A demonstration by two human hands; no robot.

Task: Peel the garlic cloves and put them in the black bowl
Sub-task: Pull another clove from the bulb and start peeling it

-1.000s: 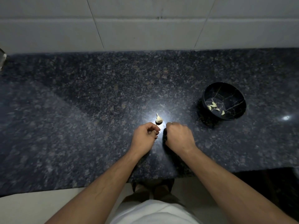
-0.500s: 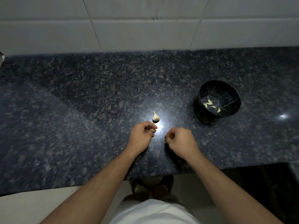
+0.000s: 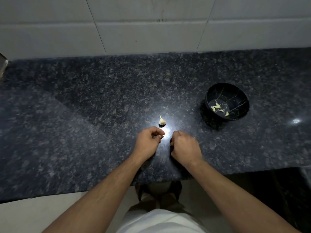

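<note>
**Granite counter, garlic half done**

Black speckled granite counter (image 3: 84,115), bright glare spot right in the middle, so the fine detail near the fingers is washed out. Both hands sit close together but not touching, just in front of what's left of the garlic bulb (image 3: 162,121), which stands on the stone with its stem tip pointing up.

Left hand (image 3: 148,142) has its fingers curled in, thumb and forefinger tips drawn together like a pinch. Right hand (image 3: 184,146) is curled into a loose fist, knuckles up. A pale speck shows at its finger edge, maybe skin or a clove, but honestly I can't tell what either hand has in it, if anything.

Black bowl (image 3: 226,101) is well off to the right, with a handful of peeled cloves (image 3: 218,107) lying in the bottom. So my read is the job's partway through, with the rest of the bulb yet to go.

Tips for this step, as I'd do it:
- pinch the clove at the root end and nick the skin there with a thumbnail, it lifts cleaner from that side
- roll it between fingertips to loosen the paper before pulling
- work out of the glare so you can see leftover film
- drop skins on the counter, not in the bowl
- carry the clove right over the bowl rim before letting go, those things bounce on stone
</note>
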